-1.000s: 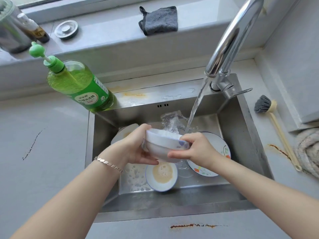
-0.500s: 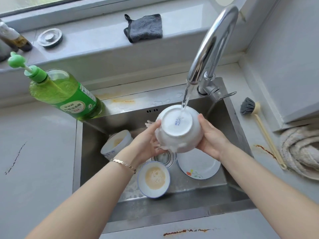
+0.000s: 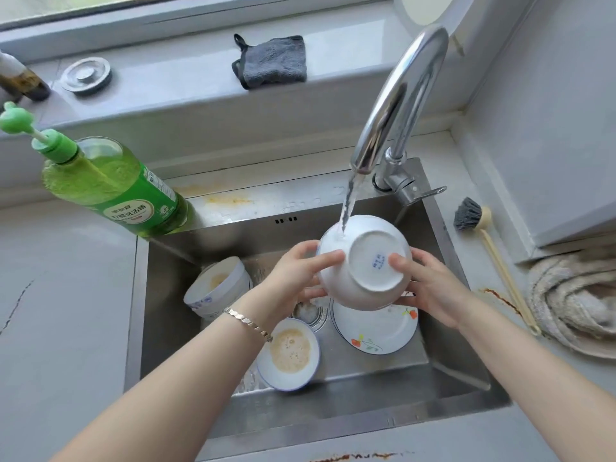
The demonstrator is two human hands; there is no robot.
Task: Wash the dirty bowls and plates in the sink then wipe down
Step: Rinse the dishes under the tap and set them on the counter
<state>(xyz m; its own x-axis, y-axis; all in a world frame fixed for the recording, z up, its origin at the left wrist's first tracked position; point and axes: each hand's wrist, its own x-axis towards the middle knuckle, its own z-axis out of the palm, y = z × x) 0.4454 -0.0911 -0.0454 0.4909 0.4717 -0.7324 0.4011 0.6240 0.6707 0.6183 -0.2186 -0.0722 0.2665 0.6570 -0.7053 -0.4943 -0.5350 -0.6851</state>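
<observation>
Upper left, on pale grey bench (image 3: 66,295): green plastic soap bottle (image 3: 113,191). Mid-frame over steel sink (image 3: 166,295): left hand (image 3: 293,278) gripping upturned white ceramic bowl (image 3: 366,278) beneath running water (image 3: 348,205), right hand (image 3: 433,291) clasping opposite side. Far right: wooden-handled brush (image 3: 468,216).

On the pale window ledge (image 3: 186,85) a folded dark grey terry cloth (image 3: 275,60) is lying near the middle. A round silver metal disc (image 3: 86,76) is sitting further left, and a dark glass bottle (image 3: 20,84) is standing at the far left. Below the ledge's left part a green plastic pump bottle (image 3: 113,186) is standing. Below its right end a dark-bristled, wooden-handled brush (image 3: 468,217) is lying beside a bunched beige cloth (image 3: 573,301).
</observation>
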